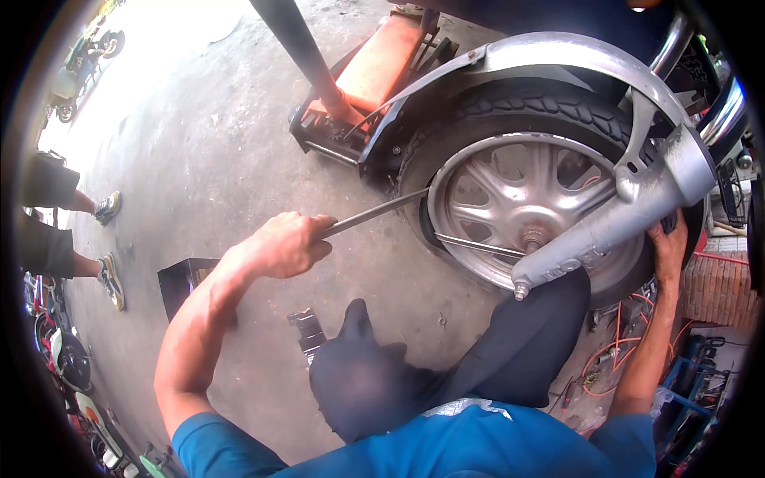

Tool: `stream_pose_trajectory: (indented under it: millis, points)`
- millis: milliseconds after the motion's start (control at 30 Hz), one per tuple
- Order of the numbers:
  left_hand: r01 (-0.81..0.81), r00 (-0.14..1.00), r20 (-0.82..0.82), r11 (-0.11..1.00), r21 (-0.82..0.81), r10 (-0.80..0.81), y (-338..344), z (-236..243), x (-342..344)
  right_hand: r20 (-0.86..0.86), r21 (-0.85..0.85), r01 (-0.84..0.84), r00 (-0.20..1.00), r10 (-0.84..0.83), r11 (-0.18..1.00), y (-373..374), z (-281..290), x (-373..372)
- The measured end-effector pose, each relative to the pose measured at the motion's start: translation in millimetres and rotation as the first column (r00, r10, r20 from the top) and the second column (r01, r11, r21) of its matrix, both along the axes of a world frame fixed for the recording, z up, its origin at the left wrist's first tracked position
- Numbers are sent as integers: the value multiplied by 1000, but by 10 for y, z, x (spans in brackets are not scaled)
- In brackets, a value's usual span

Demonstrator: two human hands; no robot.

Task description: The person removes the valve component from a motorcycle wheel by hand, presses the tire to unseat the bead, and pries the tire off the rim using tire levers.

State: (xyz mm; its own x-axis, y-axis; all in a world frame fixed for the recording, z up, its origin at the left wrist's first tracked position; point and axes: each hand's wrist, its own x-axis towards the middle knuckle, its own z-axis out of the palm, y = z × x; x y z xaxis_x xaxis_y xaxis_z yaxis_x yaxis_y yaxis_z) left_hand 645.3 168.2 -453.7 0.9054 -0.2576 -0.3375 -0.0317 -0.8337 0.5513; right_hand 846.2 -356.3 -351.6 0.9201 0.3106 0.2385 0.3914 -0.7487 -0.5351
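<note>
My left hand [287,243] is closed around the end of a long metal tyre lever [374,213]. The lever's far tip is wedged between the black tyre [550,107] and the silver spoked rim [510,191] of a motorcycle front wheel. A second thin lever [478,245] lies across the rim's lower left edge. My right hand [668,243] grips the tyre's lower right side, partly hidden behind the silver fork leg [613,227]. My dark-trousered knee [534,334] presses against the bottom of the wheel.
A chrome fender [558,56] arches over the wheel. An orange and black floor jack [362,88] sits behind it. A small black box [183,279] rests on the concrete floor [207,143]. Another person's legs [72,231] stand at left. Orange cables [613,350] lie at lower right.
</note>
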Motion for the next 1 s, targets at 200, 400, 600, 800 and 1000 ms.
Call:
stream_pose_trajectory:
  millis: [200, 400, 600, 800, 1000]
  points:
    - [-510, 824, -515, 705, -493, 236, 95, -272, -262, 17, 58, -37, 999, 36, 998, 236, 83, -105]
    - [-457, 788, -354, 95, -884, 503, -643, 44, -456, 109, 41, 29, 993, -33, 999, 197, 76, -121]
    - [183, 917, 332, 506, -843, 222, -1282, 490, -272, 40, 20, 1, 999, -2, 1000, 97, 18, -38]
    - [757, 185, 975, 651, -61, -124, -2137, 345, 560, 25, 106, 32, 999, -35, 994, 425, 207, -242]
    - [451, -57, 998, 892, -1, 30, -1893, 765, 1333, -9, 79, 1, 1000, 0, 997, 262, 171, -154]
